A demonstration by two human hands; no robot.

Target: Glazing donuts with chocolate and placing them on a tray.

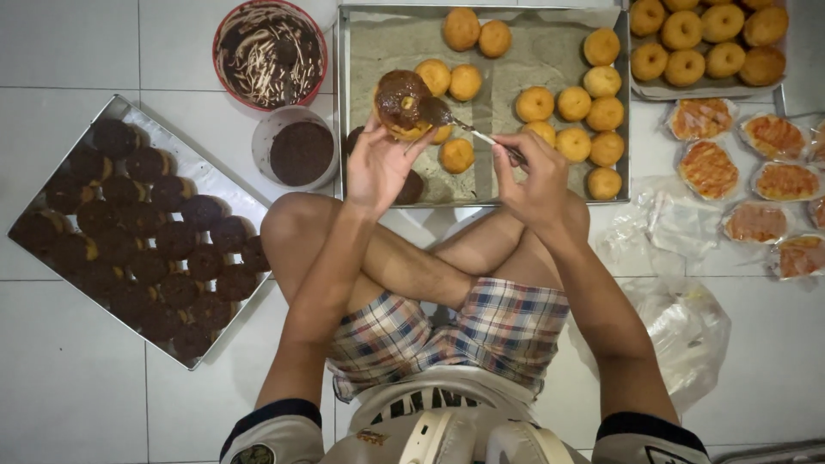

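Observation:
I sit cross-legged on a white tiled floor. My left hand (378,163) holds up a doughnut (400,103) whose top is covered with brown chocolate spread. A spoon (455,120) is gripped in my right hand (534,176), and its chocolate-coated bowl touches the doughnut's right edge. Both hands hover over the near left part of a metal tray (361,51) lined with paper, where several plain golden doughnuts (574,103) lie.
A red bowl of chocolate with white streaks (270,53) and a white tub of dark crumbs (300,150) stand at upper left. A tray of dark coated doughnuts (142,232) lies left. More plain doughnuts (705,43), wrapped small pizzas (756,176) and plastic bags (687,331) lie right.

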